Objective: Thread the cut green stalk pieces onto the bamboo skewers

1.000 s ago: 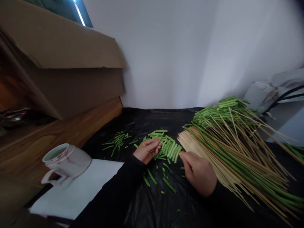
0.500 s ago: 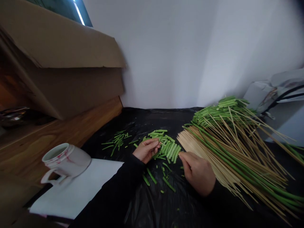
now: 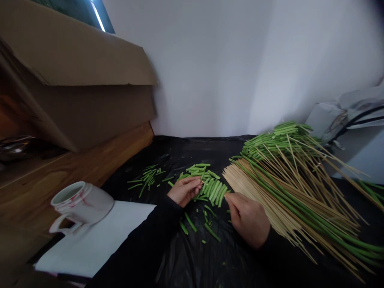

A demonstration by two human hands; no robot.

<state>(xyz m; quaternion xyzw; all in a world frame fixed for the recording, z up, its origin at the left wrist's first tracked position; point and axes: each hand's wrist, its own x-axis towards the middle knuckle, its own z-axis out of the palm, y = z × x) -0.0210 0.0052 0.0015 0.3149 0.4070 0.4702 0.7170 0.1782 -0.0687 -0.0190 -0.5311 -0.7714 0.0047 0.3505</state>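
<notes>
While both hands are close to each other over the black plastic sheet (image 3: 186, 264), a row of green bean pieces (image 3: 216, 191) is held between them, the pieces lying side by side. If this row is taken as the centre of the clock, the left hand (image 3: 184, 191) is at nine o'clock, with thumb and forefinger pinching the near end of the row, where a small pale tip shows; its other fingers are curled. At four o'clock is the right hand (image 3: 249, 219), its thumb pressed against the bent forefinger at the opposite end of the row; how much of a stick it grips is hidden.

Just behind the row, toward eleven o'clock, lie loose cut pieces (image 3: 198, 170), and some others are scattered at six o'clock. Further out at nine o'clock is a small group of thin pieces (image 3: 148, 177). Well apart, also near nine, a white mug (image 3: 90, 206) stands on a white sheet (image 3: 114, 226). From three to four o'clock spread the wooden skewers (image 3: 261, 192), with long green beans (image 3: 303, 209) across them. At two o'clock a green stack (image 3: 270, 145) is piled, and at ten a cardboard box (image 3: 99, 108).
</notes>
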